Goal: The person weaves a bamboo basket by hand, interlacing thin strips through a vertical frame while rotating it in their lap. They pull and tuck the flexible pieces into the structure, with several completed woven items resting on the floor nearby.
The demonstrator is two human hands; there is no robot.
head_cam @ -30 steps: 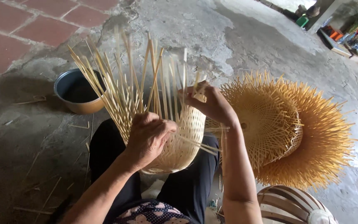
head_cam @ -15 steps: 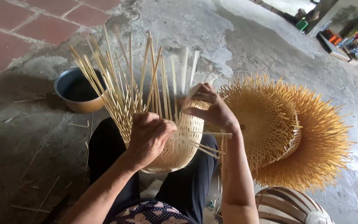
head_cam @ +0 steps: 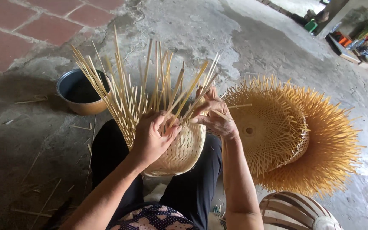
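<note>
The half-woven basket (head_cam: 179,149) is pale straw yellow. Right of it, the stacked baskets (head_cam: 294,136) are golden yellow. Left of it, the pot (head_cam: 79,91) is dark grey inside, brown outside.

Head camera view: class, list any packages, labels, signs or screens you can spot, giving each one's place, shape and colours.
No labels, signs or screens can be made out.
Small green boxy container: far top right on the concrete floor; too small to tell if it is a package.
Orange, blue and yellow clutter: top right corner, too blurred to identify.
</note>
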